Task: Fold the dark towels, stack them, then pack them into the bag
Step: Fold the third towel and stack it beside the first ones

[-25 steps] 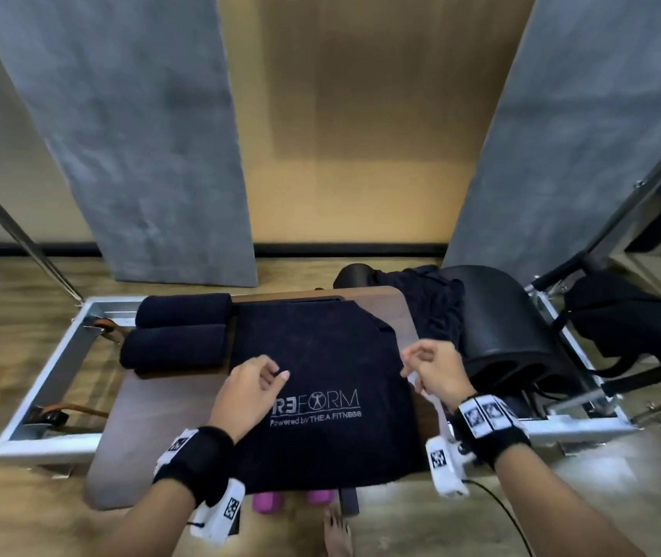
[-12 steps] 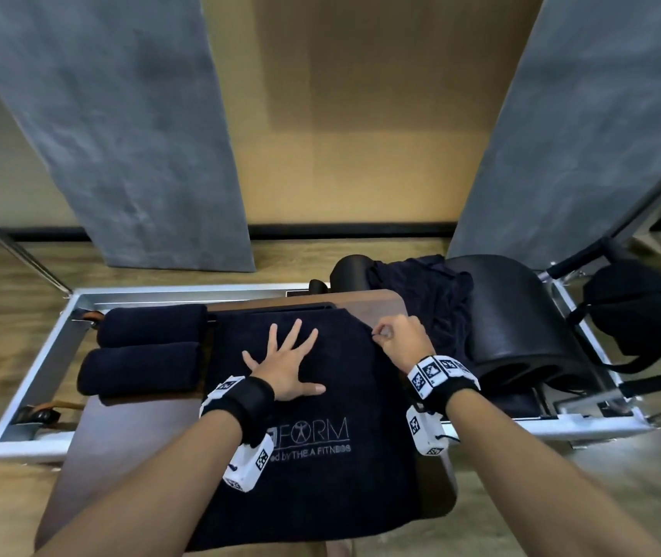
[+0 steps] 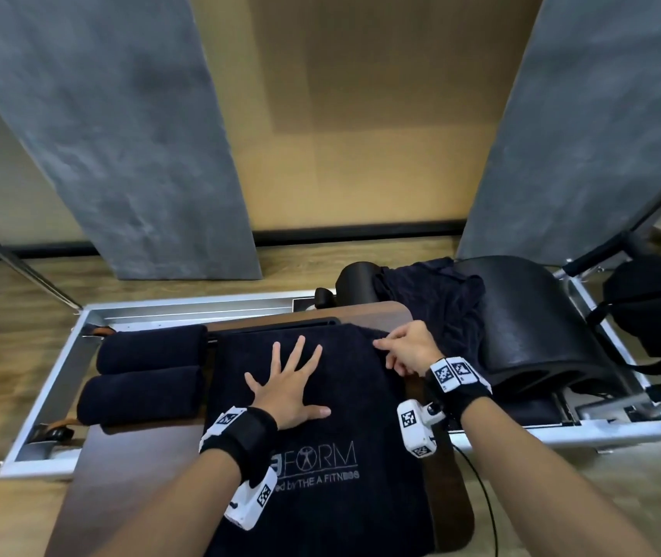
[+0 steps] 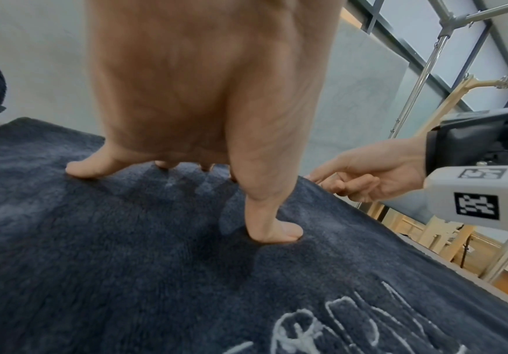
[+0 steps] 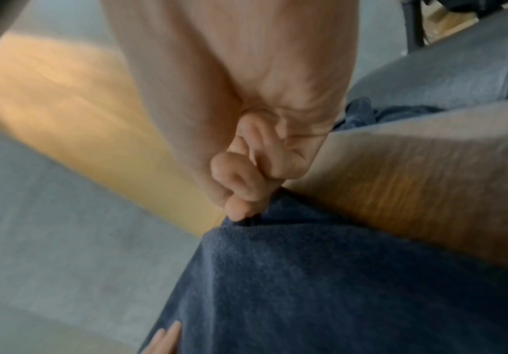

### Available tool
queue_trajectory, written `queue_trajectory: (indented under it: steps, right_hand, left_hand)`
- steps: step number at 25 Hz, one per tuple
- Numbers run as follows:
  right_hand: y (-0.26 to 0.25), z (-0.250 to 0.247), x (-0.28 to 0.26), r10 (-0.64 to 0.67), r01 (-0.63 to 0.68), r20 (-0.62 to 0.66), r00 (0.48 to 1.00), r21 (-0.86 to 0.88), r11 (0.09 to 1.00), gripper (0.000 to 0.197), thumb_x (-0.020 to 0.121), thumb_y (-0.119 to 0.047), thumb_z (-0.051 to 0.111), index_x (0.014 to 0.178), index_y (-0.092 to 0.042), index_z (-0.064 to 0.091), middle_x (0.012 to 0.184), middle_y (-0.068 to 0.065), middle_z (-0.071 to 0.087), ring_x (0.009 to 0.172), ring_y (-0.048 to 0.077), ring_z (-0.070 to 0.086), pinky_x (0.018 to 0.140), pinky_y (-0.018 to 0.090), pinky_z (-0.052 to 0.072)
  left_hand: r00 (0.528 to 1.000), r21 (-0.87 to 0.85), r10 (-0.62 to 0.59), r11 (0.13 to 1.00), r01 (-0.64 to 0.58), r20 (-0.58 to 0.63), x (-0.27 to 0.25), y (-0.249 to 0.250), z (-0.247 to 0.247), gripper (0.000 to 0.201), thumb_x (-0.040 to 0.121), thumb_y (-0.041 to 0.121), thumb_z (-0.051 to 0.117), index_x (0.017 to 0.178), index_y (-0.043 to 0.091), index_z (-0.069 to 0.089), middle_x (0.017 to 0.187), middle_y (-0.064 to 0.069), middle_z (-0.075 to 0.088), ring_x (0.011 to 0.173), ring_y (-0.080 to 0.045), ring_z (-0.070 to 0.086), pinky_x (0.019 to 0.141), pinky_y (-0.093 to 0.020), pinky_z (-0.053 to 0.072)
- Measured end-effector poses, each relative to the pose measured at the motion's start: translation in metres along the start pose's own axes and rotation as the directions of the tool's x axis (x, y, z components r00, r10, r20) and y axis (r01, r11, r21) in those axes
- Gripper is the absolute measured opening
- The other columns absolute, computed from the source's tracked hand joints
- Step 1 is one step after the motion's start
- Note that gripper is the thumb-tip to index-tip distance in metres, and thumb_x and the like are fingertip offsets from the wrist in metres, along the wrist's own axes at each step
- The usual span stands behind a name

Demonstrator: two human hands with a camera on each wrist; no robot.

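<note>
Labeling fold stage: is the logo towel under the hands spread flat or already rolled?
Spread flat. The logo towel lies open on the brown board, left hand splayed on it, right hand pinching its far corner; two rolled towels lie beside it.

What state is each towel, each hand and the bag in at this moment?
Logo towel: spread flat on the brown platform, not yet rolled.
Two rolled towels: rolled, side by side, left of the logo towel.
Crumpled towel: unfolded, in a heap.
Bag: far right; open or closed, cannot tell.
Left hand: fingers spread, pressing the logo towel.
Right hand: pinching the towel's far right corner.
</note>
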State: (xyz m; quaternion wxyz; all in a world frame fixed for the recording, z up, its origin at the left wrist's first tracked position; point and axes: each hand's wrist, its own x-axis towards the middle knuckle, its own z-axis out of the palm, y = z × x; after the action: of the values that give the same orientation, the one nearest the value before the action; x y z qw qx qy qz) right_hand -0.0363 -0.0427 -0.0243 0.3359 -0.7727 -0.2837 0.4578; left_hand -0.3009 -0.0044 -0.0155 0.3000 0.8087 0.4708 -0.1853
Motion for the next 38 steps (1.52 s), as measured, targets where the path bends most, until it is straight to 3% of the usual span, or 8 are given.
queue_trajectory:
  steps: [4,8,13,21,27,31,34,38]
  right_hand:
    - [-0.005,-0.005,0.011,0.105,-0.027,-0.251,0.962,0.295,0.955,0.030,0.099,-0.028,0.068,0.092,0.001,0.065,0.054,0.015,0.063,0.035,0.021,0.045,0.039,0.023,0.035]
    - [-0.005,-0.009,0.008,0.094,-0.091,-0.041,0.995,0.072,0.993,0.029,0.086,-0.032,0.082,0.087,-0.007,0.067,0.056,0.010,0.065,0.037,0.015,0.045,0.038,0.020,0.033]
    - [-0.001,-0.009,0.000,0.073,0.015,-0.295,0.953,0.283,0.959,0.014,0.096,-0.017,0.070,0.093,-0.005,0.064,0.055,0.012,0.065,0.038,0.019,0.052,0.040,0.025,0.040]
    - [0.031,0.016,-0.093,-0.265,0.263,0.023,0.964,0.058,0.963,0.010,0.091,-0.006,0.077,0.089,-0.003,0.067,0.070,0.017,0.071,0.050,0.024,0.063,0.044,0.033,0.050]
    - [0.095,0.039,-0.187,-0.537,0.557,0.149,0.831,-0.239,0.796,0.022,0.086,-0.006,0.081,0.096,-0.024,0.074,0.105,-0.008,0.071,0.098,0.007,0.068,0.084,0.029,0.057]
    - [0.143,0.044,-0.229,-0.519,0.610,0.321,0.792,-0.456,0.648,0.058,0.084,-0.037,0.085,0.137,-0.035,0.062,0.164,-0.017,0.033,0.154,0.002,0.024,0.124,0.027,0.024]
    - [0.169,0.046,-0.245,-0.505,0.644,0.418,0.755,-0.614,0.456,0.092,0.088,-0.023,0.081,0.162,-0.037,0.028,0.172,-0.019,-0.004,0.158,0.001,-0.010,0.129,0.030,0.000]
    - [0.179,0.040,-0.257,-0.582,0.641,0.322,0.747,-0.583,0.499,0.084,0.086,0.020,0.049,0.156,-0.026,0.045,0.170,-0.012,0.020,0.159,0.005,0.010,0.130,0.031,0.010]
  left_hand:
    - [1.000,-0.008,-0.002,1.000,0.002,-0.015,0.001,-0.002,0.003,0.114,0.088,0.059,0.076,0.163,0.052,-0.010,0.167,0.022,-0.034,0.154,-0.027,-0.038,0.112,-0.085,-0.002]
    - [1.000,-0.006,0.004,1.000,-0.004,-0.031,0.004,-0.003,0.006,0.114,0.088,0.059,0.076,0.163,0.053,-0.010,0.167,0.022,-0.035,0.154,-0.027,-0.038,0.111,-0.085,-0.002]
    - [0.998,-0.015,0.013,1.000,-0.014,-0.067,0.001,-0.005,0.009,0.111,0.089,0.061,0.073,0.164,0.050,-0.009,0.167,0.021,-0.034,0.154,-0.025,-0.037,0.113,-0.083,-0.006]
    - [0.901,0.015,0.143,0.989,-0.150,-0.409,-0.069,-0.033,0.060,0.065,0.108,0.055,0.046,0.164,0.027,0.031,0.173,0.003,0.016,0.162,-0.018,0.007,0.131,-0.052,0.010]
    - [0.766,-0.014,0.234,0.953,-0.302,-0.599,-0.144,-0.070,0.117,0.024,0.100,0.051,0.065,0.109,0.029,0.063,0.113,0.014,0.048,0.109,-0.011,0.049,0.097,-0.038,0.045]
    - [0.771,-0.037,0.271,0.934,-0.356,-0.577,-0.182,-0.089,0.150,0.052,0.088,0.066,0.073,0.122,0.028,0.067,0.130,0.016,0.055,0.127,-0.007,0.048,0.110,-0.033,0.037]
    - [0.797,0.029,0.311,0.937,-0.348,-0.518,-0.202,-0.100,0.160,0.067,0.088,0.042,0.082,0.147,0.022,0.059,0.155,0.008,0.048,0.147,-0.014,0.040,0.124,-0.035,0.030]
    - [0.788,-0.088,0.264,0.924,-0.372,-0.556,-0.215,-0.105,0.163,0.053,0.093,-0.005,0.072,0.142,0.015,0.066,0.157,0.010,0.050,0.150,-0.010,0.040,0.122,-0.013,0.027]
